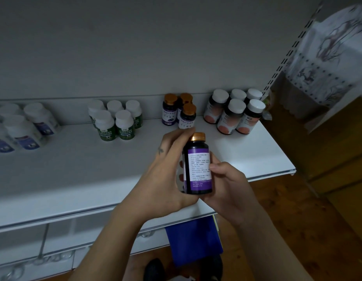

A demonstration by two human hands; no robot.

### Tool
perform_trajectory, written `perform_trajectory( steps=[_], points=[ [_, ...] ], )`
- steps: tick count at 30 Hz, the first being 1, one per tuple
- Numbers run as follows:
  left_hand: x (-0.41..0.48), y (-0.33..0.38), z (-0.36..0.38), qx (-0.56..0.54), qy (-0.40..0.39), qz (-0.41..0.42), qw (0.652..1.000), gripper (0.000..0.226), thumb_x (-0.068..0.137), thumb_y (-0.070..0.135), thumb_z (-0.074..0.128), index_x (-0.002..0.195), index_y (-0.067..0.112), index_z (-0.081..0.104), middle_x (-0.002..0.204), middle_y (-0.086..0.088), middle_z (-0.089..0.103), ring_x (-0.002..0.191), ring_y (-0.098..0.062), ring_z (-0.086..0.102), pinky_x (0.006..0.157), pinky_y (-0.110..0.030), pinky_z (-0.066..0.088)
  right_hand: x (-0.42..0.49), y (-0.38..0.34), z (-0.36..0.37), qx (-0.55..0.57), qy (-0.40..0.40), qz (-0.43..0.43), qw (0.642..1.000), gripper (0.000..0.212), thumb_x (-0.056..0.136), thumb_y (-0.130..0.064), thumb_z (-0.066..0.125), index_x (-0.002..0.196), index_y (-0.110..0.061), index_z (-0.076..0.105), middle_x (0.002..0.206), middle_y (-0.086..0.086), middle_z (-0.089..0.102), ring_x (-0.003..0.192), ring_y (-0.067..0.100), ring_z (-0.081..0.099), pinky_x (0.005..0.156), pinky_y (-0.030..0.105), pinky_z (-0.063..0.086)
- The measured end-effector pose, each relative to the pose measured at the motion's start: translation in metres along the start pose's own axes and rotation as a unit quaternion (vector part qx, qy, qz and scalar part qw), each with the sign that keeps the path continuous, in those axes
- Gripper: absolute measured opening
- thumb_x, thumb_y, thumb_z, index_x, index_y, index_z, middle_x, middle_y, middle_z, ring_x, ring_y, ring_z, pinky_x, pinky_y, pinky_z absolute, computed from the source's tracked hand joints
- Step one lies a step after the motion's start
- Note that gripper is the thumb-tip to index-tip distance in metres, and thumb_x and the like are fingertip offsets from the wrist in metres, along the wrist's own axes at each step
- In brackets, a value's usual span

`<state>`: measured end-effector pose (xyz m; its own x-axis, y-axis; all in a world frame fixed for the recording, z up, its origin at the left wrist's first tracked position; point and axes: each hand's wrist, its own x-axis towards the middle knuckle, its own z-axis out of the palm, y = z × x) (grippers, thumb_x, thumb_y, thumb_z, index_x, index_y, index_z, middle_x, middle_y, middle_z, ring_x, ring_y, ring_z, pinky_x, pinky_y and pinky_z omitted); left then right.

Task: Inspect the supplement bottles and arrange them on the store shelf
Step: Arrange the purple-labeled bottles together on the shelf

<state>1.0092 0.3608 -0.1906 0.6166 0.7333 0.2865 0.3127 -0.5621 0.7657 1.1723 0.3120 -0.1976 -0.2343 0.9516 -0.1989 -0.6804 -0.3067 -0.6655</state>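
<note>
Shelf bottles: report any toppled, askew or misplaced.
Nothing stands out: bottles on the shelf stand upright, capped and grouped by label. One purple bottle is off the shelf, held by the left hand and right hand.

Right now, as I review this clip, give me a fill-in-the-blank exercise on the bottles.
The left hand and right hand hold a bottle with its cap pointing ____. On the shelf, ____ gold-capped bottles stand together. The green-labelled bottles have ____ caps.
Missing: up; three; white.
</note>
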Motion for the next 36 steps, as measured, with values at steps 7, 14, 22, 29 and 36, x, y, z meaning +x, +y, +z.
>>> perform_trajectory(
  steps=[7, 14, 22, 29, 36],
  points=[
    [-0.006, -0.004, -0.005, -0.050, 0.031, -0.007, 0.998, 0.110, 0.061, 0.032, 0.088, 0.150, 0.031, 0.023, 0.144, 0.014, 0.029, 0.138, -0.008, 0.032, 0.109, -0.024, 0.038, -0.004, 0.002, 0.006, 0.020, -0.029, 0.022, 0.999, 0.059, 0.082, -0.013, 0.057, 0.140, -0.008, 0.050, 0.121, 0.024, 0.060, 0.104, 0.032, 0.063, 0.090, 0.039, 0.053],
    [-0.009, -0.004, -0.009, -0.065, 0.032, -0.006, 0.997, 0.109, 0.064, 0.041, 0.085, 0.151, 0.027, 0.021, 0.146, 0.014, 0.033, 0.138, -0.007, 0.034, 0.108, -0.019, 0.036, -0.001, 0.003, 0.006, 0.002, -0.050, 0.025, 0.998, 0.060, 0.078, -0.019, 0.074, 0.133, -0.007, 0.057, 0.119, 0.028, 0.061, 0.101, 0.037, 0.065, 0.086, 0.040, 0.055],
    [-0.010, -0.004, -0.012, -0.030, -0.001, -0.015, 0.999, 0.119, 0.064, 0.040, 0.088, 0.145, 0.050, 0.002, 0.139, 0.032, 0.021, 0.132, 0.010, 0.028, 0.096, 0.001, 0.026, -0.001, 0.005, 0.009, -0.255, 0.075, -0.021, 0.964, 0.055, 0.071, -0.022, 0.078, 0.123, -0.016, 0.064, 0.118, 0.019, 0.067, 0.112, 0.038, 0.063, 0.092, 0.039, 0.054],
    [-0.008, -0.004, -0.012, 0.003, 0.031, -0.002, 1.000, 0.110, 0.059, 0.044, 0.088, 0.144, 0.041, 0.019, 0.140, 0.020, 0.034, 0.132, 0.003, 0.035, 0.104, -0.011, 0.030, -0.003, 0.000, 0.015, -0.289, 0.112, -0.020, 0.951, 0.043, 0.076, -0.030, 0.078, 0.116, -0.022, 0.065, 0.111, 0.010, 0.072, 0.106, 0.027, 0.067, 0.089, 0.037, 0.056],
    [-0.009, -0.006, -0.012, -0.029, 0.039, -0.034, 0.998, 0.106, 0.052, 0.050, 0.088, 0.132, 0.061, 0.020, 0.137, 0.024, 0.038, 0.129, 0.006, 0.040, 0.099, -0.003, 0.030, -0.008, -0.008, 0.020, -0.193, 0.101, 0.010, 0.976, 0.037, 0.086, -0.022, 0.060, 0.119, -0.008, 0.064, 0.116, 0.021, 0.068, 0.103, 0.028, 0.067, 0.088, 0.038, 0.056]
  ],
)
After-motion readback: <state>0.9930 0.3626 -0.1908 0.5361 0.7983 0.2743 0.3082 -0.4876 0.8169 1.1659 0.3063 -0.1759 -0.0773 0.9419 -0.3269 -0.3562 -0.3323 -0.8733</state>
